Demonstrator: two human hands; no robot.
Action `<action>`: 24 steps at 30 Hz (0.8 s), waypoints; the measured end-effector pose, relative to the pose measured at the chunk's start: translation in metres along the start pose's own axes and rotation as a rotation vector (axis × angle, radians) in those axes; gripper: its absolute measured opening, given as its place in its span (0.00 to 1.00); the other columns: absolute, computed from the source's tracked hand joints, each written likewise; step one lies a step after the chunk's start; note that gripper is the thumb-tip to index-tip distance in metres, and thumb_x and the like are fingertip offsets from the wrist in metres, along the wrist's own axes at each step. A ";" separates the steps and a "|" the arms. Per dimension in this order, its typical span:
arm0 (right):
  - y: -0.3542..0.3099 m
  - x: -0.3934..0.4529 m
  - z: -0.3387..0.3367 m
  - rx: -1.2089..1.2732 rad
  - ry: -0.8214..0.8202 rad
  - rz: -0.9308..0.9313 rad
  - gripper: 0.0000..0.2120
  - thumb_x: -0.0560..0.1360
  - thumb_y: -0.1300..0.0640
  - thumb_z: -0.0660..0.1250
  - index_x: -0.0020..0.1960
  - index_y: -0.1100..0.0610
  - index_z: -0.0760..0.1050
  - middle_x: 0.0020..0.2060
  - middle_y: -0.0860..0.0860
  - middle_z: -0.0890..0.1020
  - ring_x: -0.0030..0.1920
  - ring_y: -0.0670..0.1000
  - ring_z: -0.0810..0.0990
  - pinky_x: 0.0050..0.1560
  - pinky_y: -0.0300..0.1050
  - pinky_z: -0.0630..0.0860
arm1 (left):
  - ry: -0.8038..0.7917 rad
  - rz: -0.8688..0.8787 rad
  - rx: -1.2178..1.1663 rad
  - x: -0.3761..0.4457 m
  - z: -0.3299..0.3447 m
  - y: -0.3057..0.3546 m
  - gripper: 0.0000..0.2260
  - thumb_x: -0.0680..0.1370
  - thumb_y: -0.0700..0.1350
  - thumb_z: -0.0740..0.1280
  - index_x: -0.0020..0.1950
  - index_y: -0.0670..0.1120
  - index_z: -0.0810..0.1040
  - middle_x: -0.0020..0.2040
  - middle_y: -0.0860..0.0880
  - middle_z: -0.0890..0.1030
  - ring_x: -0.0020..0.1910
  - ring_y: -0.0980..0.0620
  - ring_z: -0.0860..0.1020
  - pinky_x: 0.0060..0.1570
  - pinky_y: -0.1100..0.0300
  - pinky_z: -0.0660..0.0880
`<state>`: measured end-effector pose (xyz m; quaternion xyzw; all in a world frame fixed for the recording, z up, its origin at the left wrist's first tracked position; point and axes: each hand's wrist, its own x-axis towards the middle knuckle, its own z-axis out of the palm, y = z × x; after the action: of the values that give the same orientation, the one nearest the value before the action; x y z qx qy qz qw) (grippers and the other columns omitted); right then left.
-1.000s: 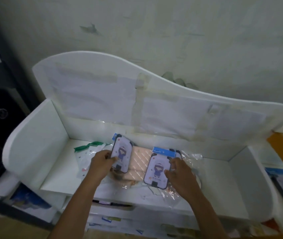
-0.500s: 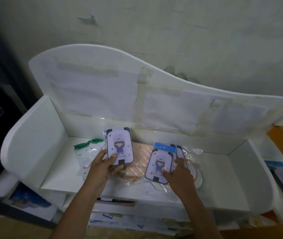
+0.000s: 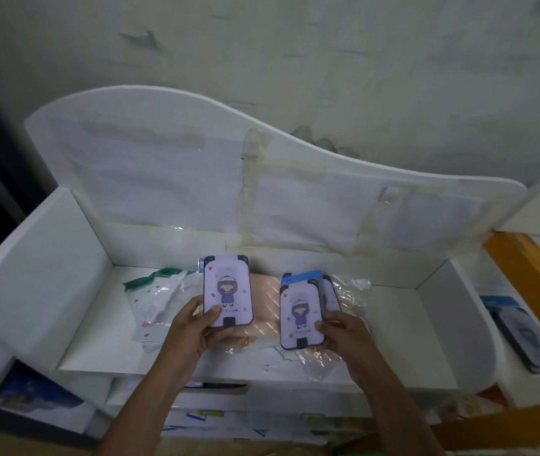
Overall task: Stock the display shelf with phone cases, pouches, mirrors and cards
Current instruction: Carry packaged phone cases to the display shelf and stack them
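Note:
My left hand point(image 3: 193, 327) grips a lilac phone case point(image 3: 227, 289) with a cartoon girl, lifted upright over the white display shelf point(image 3: 97, 327). My right hand point(image 3: 344, 334) holds a matching phone case point(image 3: 299, 312) with a blue header card, and a second case peeks out behind it. Beneath both lies a peach striped pouch point(image 3: 263, 301) in clear wrap. A clear packet with a green top point(image 3: 156, 301) rests on the shelf left of my left hand.
The shelf has a tall wavy back panel point(image 3: 196, 166) with taped paper and white side walls. Another packaged phone case point(image 3: 522, 334) lies on a ledge at the right. An orange board point(image 3: 531, 274) runs along the right. Papers and packets sit on the lower tier.
My left hand has lifted its phone case off the pouch and stood it upright. My right hand has gripped the other case and tilted it up.

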<state>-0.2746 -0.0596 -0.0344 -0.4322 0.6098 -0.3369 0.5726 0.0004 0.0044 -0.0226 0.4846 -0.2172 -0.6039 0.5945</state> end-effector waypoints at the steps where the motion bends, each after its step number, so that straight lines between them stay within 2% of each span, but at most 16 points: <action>1: 0.000 -0.004 -0.004 0.016 0.004 -0.014 0.07 0.75 0.66 0.69 0.53 0.64 0.80 0.48 0.60 0.86 0.47 0.59 0.86 0.48 0.56 0.83 | -0.012 -0.002 -0.003 -0.002 0.004 0.000 0.13 0.80 0.35 0.63 0.64 0.37 0.75 0.55 0.37 0.83 0.51 0.36 0.83 0.40 0.51 0.83; 4: -0.001 -0.018 -0.022 0.058 0.034 -0.126 0.07 0.76 0.65 0.68 0.53 0.63 0.80 0.46 0.57 0.86 0.46 0.57 0.86 0.44 0.48 0.83 | -0.026 0.003 0.013 -0.007 0.019 -0.003 0.15 0.79 0.33 0.61 0.65 0.39 0.75 0.56 0.37 0.83 0.50 0.35 0.83 0.41 0.48 0.83; 8: -0.004 -0.041 -0.052 0.062 0.137 -0.270 0.05 0.78 0.60 0.68 0.54 0.58 0.79 0.45 0.51 0.87 0.45 0.50 0.86 0.43 0.41 0.82 | -0.029 0.017 0.052 -0.016 0.048 -0.007 0.16 0.79 0.34 0.61 0.65 0.42 0.77 0.55 0.40 0.84 0.51 0.40 0.84 0.40 0.55 0.82; 11: -0.005 -0.057 -0.083 0.060 0.229 -0.338 0.04 0.78 0.60 0.68 0.52 0.55 0.80 0.45 0.50 0.87 0.46 0.51 0.86 0.47 0.47 0.82 | -0.074 0.044 0.101 -0.027 0.077 -0.012 0.14 0.79 0.34 0.61 0.63 0.42 0.78 0.54 0.40 0.84 0.53 0.39 0.83 0.42 0.56 0.81; 14: -0.005 -0.080 -0.120 0.057 0.300 -0.396 0.04 0.78 0.60 0.68 0.51 0.55 0.81 0.43 0.49 0.87 0.45 0.51 0.86 0.46 0.46 0.82 | -0.105 0.069 0.109 -0.041 0.110 -0.022 0.13 0.79 0.34 0.63 0.62 0.41 0.78 0.56 0.39 0.83 0.57 0.38 0.81 0.51 0.50 0.80; 17: -0.003 -0.110 -0.164 0.063 0.344 -0.442 0.04 0.78 0.61 0.68 0.52 0.56 0.80 0.43 0.49 0.87 0.45 0.50 0.86 0.44 0.44 0.83 | -0.168 0.090 0.117 -0.063 0.148 -0.036 0.13 0.79 0.34 0.62 0.62 0.40 0.78 0.57 0.39 0.83 0.54 0.40 0.82 0.48 0.54 0.81; 21: 0.011 -0.148 -0.227 0.079 0.409 -0.481 0.07 0.78 0.57 0.67 0.55 0.57 0.80 0.47 0.53 0.86 0.48 0.56 0.85 0.51 0.59 0.82 | -0.279 0.135 0.104 -0.093 0.200 -0.059 0.15 0.78 0.32 0.62 0.65 0.38 0.75 0.60 0.38 0.81 0.57 0.38 0.81 0.51 0.50 0.81; 24: 0.026 -0.177 -0.271 0.102 0.485 -0.518 0.08 0.77 0.56 0.68 0.55 0.57 0.80 0.47 0.55 0.86 0.48 0.58 0.85 0.51 0.61 0.81 | -0.284 0.135 0.096 -0.112 0.236 -0.081 0.13 0.78 0.32 0.62 0.62 0.37 0.77 0.59 0.38 0.82 0.57 0.38 0.81 0.52 0.48 0.81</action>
<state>-0.5518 0.0899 0.0460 -0.4509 0.5805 -0.5937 0.3275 -0.2595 0.0502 0.0491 0.4063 -0.3596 -0.6141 0.5731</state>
